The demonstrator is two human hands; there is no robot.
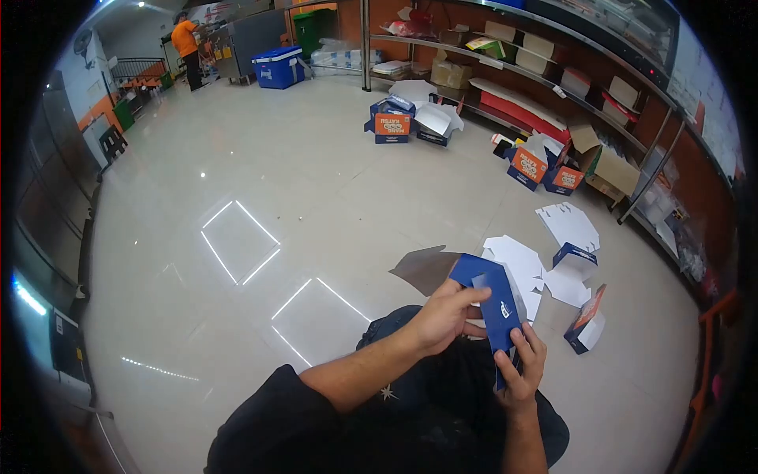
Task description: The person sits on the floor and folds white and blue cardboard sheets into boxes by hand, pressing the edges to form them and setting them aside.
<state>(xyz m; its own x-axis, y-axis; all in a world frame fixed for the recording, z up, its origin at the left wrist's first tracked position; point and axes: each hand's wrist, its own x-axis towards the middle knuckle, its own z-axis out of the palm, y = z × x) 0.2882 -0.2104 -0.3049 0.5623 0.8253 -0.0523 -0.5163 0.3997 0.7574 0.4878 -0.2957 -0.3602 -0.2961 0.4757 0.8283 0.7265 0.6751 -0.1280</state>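
A partly folded blue cardboard box (500,314) with a small white print is held above my lap. My left hand (448,317) grips its left side, thumb lying on the blue face. At its lower right end my right hand (521,367) is closed round the edge, fingers bent over the panel. A greyish flap (424,267) sticks out to the left of the box. Just beyond lie flat white cardboard blanks (513,261) on the floor. To the right are a half-folded blue-and-white box (572,272) and an orange-and-blue box piece (586,322).
Folded orange-and-blue boxes (392,126) stand on the tiled floor ahead, with more boxes (527,166) by an open brown carton (612,170). A metal shelf (505,63) runs along the right. A blue cooler (278,69) and a person in orange (186,43) are farther back.
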